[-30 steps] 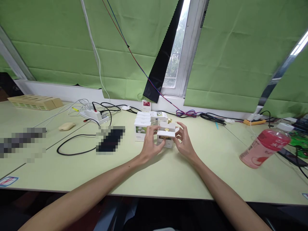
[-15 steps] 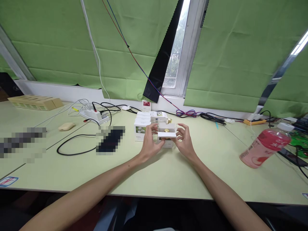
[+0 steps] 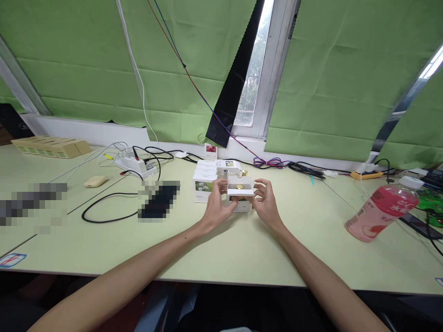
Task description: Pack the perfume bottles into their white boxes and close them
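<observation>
A small white carton point(image 3: 239, 207) stands on the table in front of me with its top flap raised. Inside it shows a round gold cap point(image 3: 239, 186). On the carton's left side my left hand point(image 3: 218, 203) grips it, thumb on the front near the printed picture. My right hand point(image 3: 266, 203) has its thumb at the right front corner by the flap, with the other fingers curled beside the carton. Just behind are a silver-topped small bottle point(image 3: 226, 174) and a gold-capped one point(image 3: 244, 173), partly hidden. White cartons with flower pictures point(image 3: 203, 186) stand in a row to the left.
A pink drink bottle point(image 3: 382, 210) stands at the right. Further left are a blurred dark phone-like object point(image 3: 159, 202), a cream case point(image 3: 96, 181) and a power strip point(image 3: 136, 166) with cables. Yellowish boxes point(image 3: 51, 146) lie at the far left; bundled cables point(image 3: 306, 170) run along the back.
The carton's front flap has tipped up slightly, so more of the printed front shows beneath it. Both hands stay nearly in place, with the right thumb shifted a little.
</observation>
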`<action>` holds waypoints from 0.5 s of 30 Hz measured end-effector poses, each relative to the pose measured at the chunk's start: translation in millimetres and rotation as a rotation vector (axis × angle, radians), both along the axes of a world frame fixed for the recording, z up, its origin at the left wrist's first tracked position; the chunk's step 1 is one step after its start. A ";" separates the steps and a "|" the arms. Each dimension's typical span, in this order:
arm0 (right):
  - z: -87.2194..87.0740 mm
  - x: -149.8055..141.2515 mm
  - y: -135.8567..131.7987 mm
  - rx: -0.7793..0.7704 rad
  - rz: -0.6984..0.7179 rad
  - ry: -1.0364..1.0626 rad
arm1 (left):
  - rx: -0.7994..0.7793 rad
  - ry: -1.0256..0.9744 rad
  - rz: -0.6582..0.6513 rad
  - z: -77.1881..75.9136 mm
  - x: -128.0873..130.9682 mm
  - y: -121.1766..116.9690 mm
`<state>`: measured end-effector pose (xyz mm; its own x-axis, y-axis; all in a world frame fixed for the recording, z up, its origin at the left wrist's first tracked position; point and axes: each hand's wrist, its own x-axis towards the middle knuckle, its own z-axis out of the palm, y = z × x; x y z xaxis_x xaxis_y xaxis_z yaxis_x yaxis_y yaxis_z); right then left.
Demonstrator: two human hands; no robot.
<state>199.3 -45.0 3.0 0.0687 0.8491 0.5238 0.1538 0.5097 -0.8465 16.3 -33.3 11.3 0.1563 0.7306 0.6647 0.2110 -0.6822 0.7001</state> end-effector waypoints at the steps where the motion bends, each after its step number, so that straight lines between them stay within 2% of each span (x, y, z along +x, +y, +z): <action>1: 0.1 -0.2 -0.2 -0.004 0.002 0.002 | -0.005 -0.002 -0.013 0.2 0.1 -0.5; 15: 0.2 0.4 -2.7 0.019 0.002 -0.027 | -0.021 0.006 -0.020 0.5 0.0 -0.1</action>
